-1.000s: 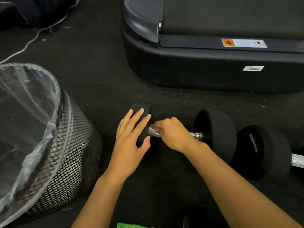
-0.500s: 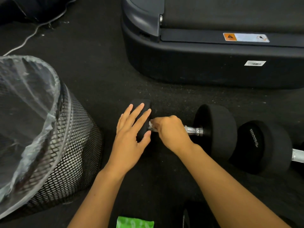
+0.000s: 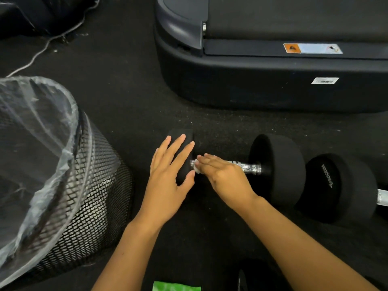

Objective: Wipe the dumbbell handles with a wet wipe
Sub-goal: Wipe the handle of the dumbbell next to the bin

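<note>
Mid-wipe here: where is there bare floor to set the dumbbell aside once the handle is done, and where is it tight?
Widest bare floor lies between the mesh bin and the treadmill base, beyond the dumbbell. A smaller strip lies between the two forearms. Crowded: right of it, where a second dumbbell sits close, and left, where the left hand nears the bin.

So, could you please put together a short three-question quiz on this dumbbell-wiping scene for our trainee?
1. True or false: the left hand lies flat on the dumbbell head.
2. Which hand presses the wet wipe on the handle?
3. Where is the mesh bin? A) left of the hands B) on the treadmill C) behind the second dumbbell

Key: 1 true; 2 the right hand; 3 A.
</note>
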Tool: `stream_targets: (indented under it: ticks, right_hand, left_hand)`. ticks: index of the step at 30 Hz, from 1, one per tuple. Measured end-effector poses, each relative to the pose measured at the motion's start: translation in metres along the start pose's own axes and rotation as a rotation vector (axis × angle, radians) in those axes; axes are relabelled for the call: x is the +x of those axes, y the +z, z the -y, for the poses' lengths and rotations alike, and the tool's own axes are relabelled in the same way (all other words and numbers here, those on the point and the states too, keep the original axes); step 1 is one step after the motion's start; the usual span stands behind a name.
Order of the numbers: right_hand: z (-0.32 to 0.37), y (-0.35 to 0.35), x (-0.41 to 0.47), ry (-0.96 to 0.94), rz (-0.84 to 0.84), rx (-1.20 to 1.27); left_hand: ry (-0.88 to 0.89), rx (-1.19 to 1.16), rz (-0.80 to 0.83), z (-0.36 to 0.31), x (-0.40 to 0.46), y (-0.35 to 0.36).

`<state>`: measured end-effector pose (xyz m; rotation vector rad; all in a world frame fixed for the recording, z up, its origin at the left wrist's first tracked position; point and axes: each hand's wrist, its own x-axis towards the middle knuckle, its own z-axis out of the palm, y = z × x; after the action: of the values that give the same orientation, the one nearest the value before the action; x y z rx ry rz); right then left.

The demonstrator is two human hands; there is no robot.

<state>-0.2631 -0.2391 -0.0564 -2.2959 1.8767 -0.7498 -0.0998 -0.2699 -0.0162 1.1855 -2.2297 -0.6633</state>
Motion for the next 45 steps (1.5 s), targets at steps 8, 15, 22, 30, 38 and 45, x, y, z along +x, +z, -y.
stream_targets:
  ticks: [8, 15, 22, 30, 38, 45]
  right_hand:
    - [-0.006, 0.005, -0.015, -0.18, -0.023, -0.127]
    - [-0.011, 0.012, -0.02, -0.227, -0.028, -0.132]
    - [0.002, 0.015, -0.015, -0.162, -0.021, -0.105]
    - [0.02, -0.01, 0.017, 0.239, 0.189, -0.055]
    - [0.013, -0.032, 0.028, 0.317, 0.331, -0.021]
    - [0.013, -0.034, 0.02, 0.259, 0.321, 0.079]
  left_hand:
    - [0.029, 0.031, -0.026, 0.002, 0.0, 0.002]
    - [0.032, 0.029, -0.037, 0.002, 0.001, 0.004]
    - [0.033, 0.047, -0.053, 0.003, 0.001, 0.005]
    - [0.022, 0.05, -0.056, 0.001, 0.0, 0.004]
    - [0.026, 0.032, -0.039, 0.001, 0.0, 0.003]
    - [0.019, 0.035, -0.033, 0.001, 0.0, 0.002]
